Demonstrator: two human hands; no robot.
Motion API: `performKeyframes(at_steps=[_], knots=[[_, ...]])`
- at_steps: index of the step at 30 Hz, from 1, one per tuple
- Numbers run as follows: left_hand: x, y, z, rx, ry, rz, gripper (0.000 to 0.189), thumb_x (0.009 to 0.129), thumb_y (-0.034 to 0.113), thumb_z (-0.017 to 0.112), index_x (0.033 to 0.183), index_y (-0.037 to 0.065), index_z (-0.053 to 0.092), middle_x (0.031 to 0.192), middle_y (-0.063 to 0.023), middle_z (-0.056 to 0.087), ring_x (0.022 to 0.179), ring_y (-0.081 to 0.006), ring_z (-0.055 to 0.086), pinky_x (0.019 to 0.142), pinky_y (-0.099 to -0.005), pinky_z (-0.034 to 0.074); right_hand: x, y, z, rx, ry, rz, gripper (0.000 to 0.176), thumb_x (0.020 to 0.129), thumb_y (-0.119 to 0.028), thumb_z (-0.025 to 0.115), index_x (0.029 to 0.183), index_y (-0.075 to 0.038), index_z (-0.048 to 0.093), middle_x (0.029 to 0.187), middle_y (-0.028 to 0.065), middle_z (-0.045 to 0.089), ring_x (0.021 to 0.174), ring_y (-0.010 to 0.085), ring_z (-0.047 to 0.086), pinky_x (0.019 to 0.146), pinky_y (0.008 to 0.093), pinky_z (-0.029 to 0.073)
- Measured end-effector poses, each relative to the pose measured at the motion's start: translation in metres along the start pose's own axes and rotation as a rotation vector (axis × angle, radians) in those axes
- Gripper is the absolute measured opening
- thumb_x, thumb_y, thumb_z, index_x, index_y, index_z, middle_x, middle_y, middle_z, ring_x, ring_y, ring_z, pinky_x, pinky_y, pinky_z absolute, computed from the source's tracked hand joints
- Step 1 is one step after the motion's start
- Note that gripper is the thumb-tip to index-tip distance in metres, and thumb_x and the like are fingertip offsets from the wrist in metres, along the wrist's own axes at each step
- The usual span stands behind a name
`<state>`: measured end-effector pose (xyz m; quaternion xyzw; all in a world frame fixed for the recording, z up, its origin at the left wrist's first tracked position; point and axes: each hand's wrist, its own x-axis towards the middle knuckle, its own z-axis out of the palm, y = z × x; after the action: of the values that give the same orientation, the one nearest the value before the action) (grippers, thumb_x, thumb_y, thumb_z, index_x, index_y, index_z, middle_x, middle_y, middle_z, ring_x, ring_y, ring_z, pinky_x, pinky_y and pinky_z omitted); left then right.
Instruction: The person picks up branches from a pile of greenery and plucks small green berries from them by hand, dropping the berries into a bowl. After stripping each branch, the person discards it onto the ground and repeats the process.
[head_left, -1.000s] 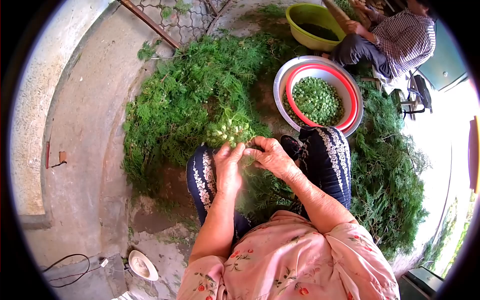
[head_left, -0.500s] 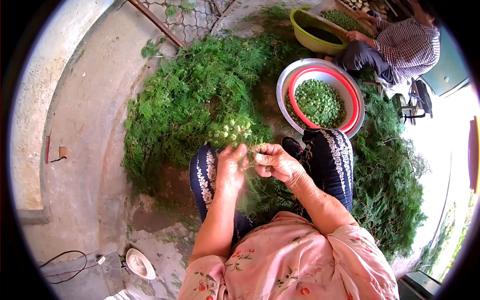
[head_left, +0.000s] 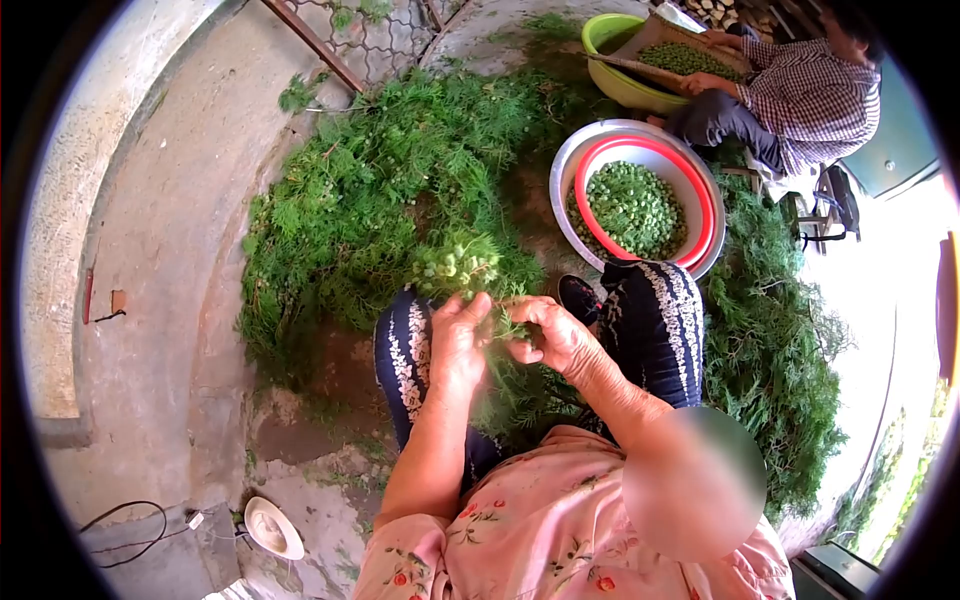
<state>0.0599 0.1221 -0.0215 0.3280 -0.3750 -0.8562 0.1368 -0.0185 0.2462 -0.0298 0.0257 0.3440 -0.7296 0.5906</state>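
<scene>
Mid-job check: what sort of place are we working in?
Probably an outdoor yard, used for sorting a harvest: concrete ground, heaps of cut green branches, a wire-mesh fence, and a basin of picked green seeds.

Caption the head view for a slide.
Left hand and right hand grip a green sprig beside a red-rimmed bowl of green pods.

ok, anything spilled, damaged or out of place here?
Nothing stands out: left hand and right hand both pinch a budded sprig over the lap. The green pods sit inside the red basin, none visibly spilled. The cut greens lie heaped on the ground around the legs, loose but not strewn.
</scene>
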Motion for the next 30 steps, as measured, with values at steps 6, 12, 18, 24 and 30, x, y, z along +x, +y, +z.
performKeyframes(at_steps=[6,12,18,24,30], knots=[[0.004,0.003,-0.001,0.089,-0.048,0.099,0.013,0.079,0.013,0.067,0.087,0.009,0.057,0.07,0.0036,0.055,0.054,-0.006,0.048,0.043,-0.0186,0.036,-0.023,-0.02,0.001,-0.182,0.23,-0.201,0.01,0.081,-0.01,0.049,0.08,0.0,0.053,0.066,0.009,0.051,0.046,0.0148,0.045,0.039,0.0245,0.03],[0.002,-0.003,0.001,0.217,-0.131,0.19,0.011,0.082,0.013,0.062,0.091,0.007,0.06,0.075,0.0035,0.058,0.058,-0.0053,0.049,0.049,-0.0191,0.038,-0.02,-0.102,-0.032,0.557,0.616,-0.606,0.011,0.089,-0.006,0.042,0.093,0.002,0.047,0.092,0.0151,0.05,0.077,0.021,0.051,0.069,0.0342,0.049],[-0.001,0.0,0.011,0.285,-0.241,0.167,0.023,0.087,0.016,0.055,0.107,0.005,0.057,0.087,-0.0005,0.06,0.075,-0.0087,0.056,0.062,-0.0219,0.044,-0.021,-0.161,-0.095,0.358,0.476,-0.86,0.061,0.093,-0.025,0.039,0.14,-0.006,0.005,0.146,0.011,-0.012,0.133,0.0339,0.006,0.105,0.0521,0.023],[0.005,-0.001,0.01,0.378,-0.269,0.182,0.032,0.088,0.019,0.048,0.113,0.001,0.051,0.098,-0.0051,0.059,0.087,-0.0135,0.056,0.077,-0.0264,0.044,-0.025,-0.164,-0.102,0.402,0.506,-0.984,0.057,0.093,-0.023,0.04,0.137,0.001,0.012,0.143,0.0158,0.007,0.132,0.034,0.013,0.105,0.0507,0.024],[0.018,-0.02,0.001,0.539,-0.237,0.384,0.018,0.091,0.012,0.048,0.105,0.002,0.052,0.095,-0.0019,0.056,0.084,-0.0094,0.052,0.072,-0.0247,0.044,-0.025,-0.112,-0.028,-0.245,0.367,-0.802,0.017,0.086,-0.019,0.056,0.087,-0.002,0.06,0.077,0.0065,0.061,0.069,0.014,0.056,0.064,0.0245,0.044]])
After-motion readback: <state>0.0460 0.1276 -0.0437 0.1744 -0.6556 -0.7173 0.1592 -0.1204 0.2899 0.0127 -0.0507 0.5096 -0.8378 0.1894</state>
